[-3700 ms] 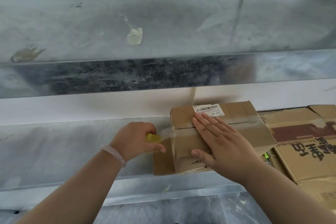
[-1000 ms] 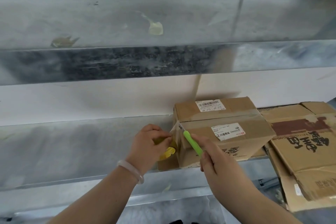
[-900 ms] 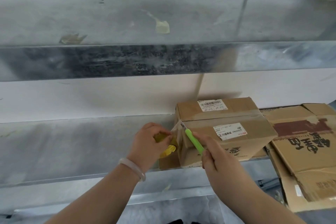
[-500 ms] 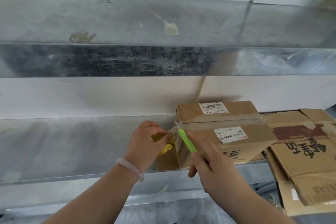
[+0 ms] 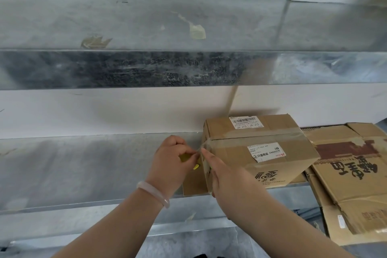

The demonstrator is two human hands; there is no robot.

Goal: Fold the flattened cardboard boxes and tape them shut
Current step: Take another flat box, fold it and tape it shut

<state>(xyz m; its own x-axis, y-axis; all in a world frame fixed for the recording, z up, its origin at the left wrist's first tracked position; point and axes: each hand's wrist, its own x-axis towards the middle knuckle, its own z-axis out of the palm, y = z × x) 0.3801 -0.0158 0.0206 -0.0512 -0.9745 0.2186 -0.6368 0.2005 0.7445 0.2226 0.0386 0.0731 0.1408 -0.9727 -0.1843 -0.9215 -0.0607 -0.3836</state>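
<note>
Your left grip, lower centre, is curled tight round a yellow object. Your right grip lays a forefinger on the taped left corner of the cardboard box. I cannot tell whether it holds anything. The box sits on the metal shelf, with flattened cartons to its right.

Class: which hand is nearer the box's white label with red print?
Right. The right hand is at the box's left edge, down-left of the label; the left hand is farther left, beside the box.
</note>
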